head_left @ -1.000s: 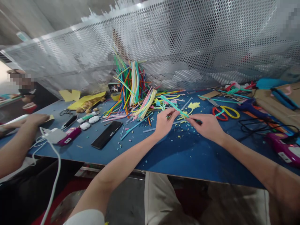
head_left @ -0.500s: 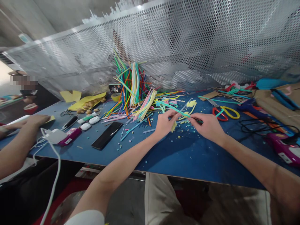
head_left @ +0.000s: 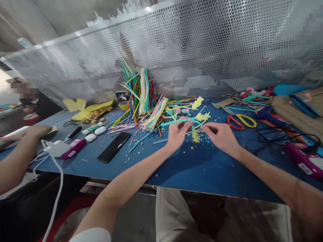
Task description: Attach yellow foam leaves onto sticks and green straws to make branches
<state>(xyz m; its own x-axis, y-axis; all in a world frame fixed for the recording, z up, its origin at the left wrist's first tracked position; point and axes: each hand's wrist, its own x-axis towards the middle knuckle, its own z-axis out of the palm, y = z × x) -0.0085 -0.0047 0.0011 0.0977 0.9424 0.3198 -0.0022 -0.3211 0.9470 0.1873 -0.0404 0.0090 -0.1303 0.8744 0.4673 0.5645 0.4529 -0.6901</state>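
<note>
My left hand (head_left: 178, 132) pinches a teal pipe-cleaner stem (head_left: 168, 123) with a twisted, beaded look. Yellow leaf-like pieces (head_left: 202, 116) stick out from the stem between my hands, one pointing up and one hanging down. My right hand (head_left: 218, 133) is closed, thumb against fingers, on the teal strand at the stem's right end. A dense bundle of coloured pipe cleaners (head_left: 144, 90) stands behind my left hand, and small cut bits lie scattered on the blue table (head_left: 191, 171) below.
Scissors (head_left: 238, 121) with red and yellow handles lie right of my right hand. A black phone (head_left: 114, 147), white cases and a purple power strip (head_left: 74, 148) are at left, near another person's arm (head_left: 22, 158). A metal mesh panel (head_left: 202, 50) rises behind.
The stem between my hands has turned, and its yellow leaves and twisted left end now show more clearly. Both hands stay in nearly the same place.
</note>
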